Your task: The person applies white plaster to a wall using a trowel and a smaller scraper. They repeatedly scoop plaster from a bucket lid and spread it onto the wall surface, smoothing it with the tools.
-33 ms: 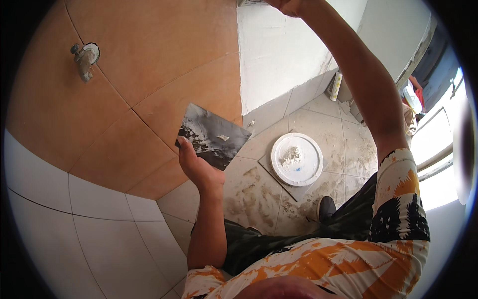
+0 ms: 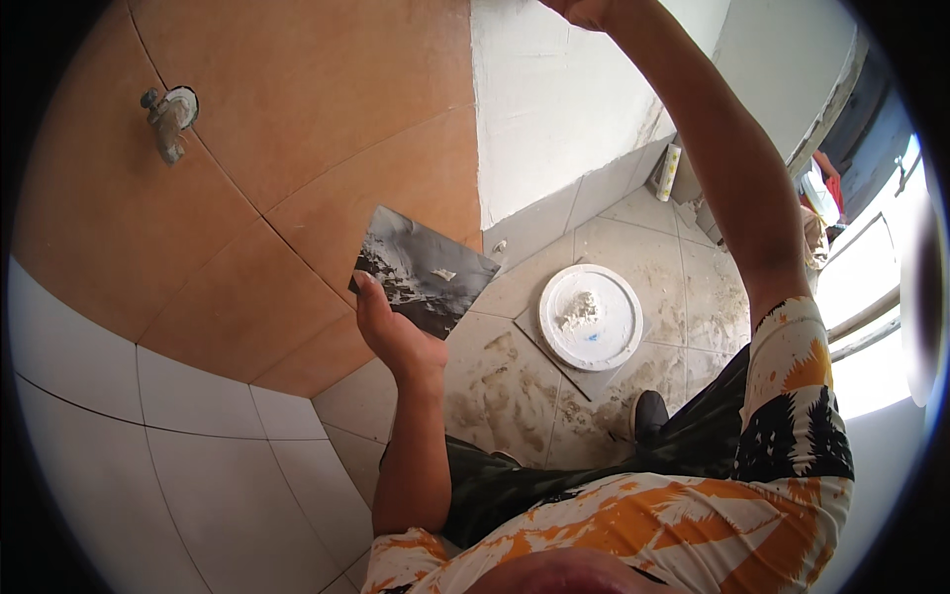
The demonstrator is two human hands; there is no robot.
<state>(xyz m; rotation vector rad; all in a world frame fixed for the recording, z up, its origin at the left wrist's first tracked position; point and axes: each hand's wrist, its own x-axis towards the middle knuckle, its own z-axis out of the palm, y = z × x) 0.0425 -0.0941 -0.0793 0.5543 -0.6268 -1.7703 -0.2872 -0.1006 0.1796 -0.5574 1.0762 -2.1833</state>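
Note:
My left hand [image 2: 396, 332] is closed on the near edge of a dark flat plate [image 2: 396, 238], thumb on top. White putty is smeared across the plate, with a small lump [image 2: 444, 275] right of its middle. My right hand [image 2: 579, 12] is raised high by the white wall [image 2: 544, 119]. The top edge of the picture cuts it off; what shows looks curled, and anything in it is hidden. Below, a round white lid or bucket top [image 2: 616, 342] carries a crumbly heap of white putty [image 2: 579, 311].
Orange tiles [image 2: 356, 119] cover the wall on the left, where a tap [image 2: 168, 124] sticks out. White tiles [image 2: 208, 475] run along the lower left. The tiled floor [image 2: 505, 386] is stained. A pale cylinder [image 2: 669, 173] stands in the far corner; my shoe [image 2: 650, 414] is near the bucket top.
My right hand has shifted slightly right and up. A pale edge beside it at the top of the picture has gone out of view. My left hand and the plate look unmoved.

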